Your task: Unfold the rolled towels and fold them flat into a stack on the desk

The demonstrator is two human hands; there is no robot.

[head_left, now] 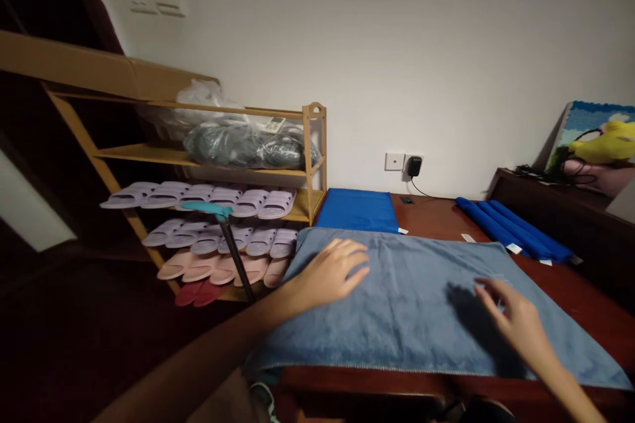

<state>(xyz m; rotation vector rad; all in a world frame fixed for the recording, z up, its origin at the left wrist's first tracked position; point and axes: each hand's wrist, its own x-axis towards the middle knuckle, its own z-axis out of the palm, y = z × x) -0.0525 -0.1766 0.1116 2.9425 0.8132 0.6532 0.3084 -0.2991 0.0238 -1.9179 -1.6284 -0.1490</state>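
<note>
A grey-blue towel (421,317) lies spread flat over a dark red wooden table (436,211). My left hand (332,271) rests palm down on the towel's left part, fingers stretched out and slightly apart. My right hand (516,317) hovers just above the towel's right part with its fingers extended, casting a shadow to its left. Neither hand holds anything.
A folded bright blue towel (357,210) lies at the table's back left; rolled blue towels (510,228) at the back right. A wooden shoe rack (223,211) with several slippers stands to the left. A charger (414,165) is plugged into the wall. A dark cabinet (555,211) is on the right.
</note>
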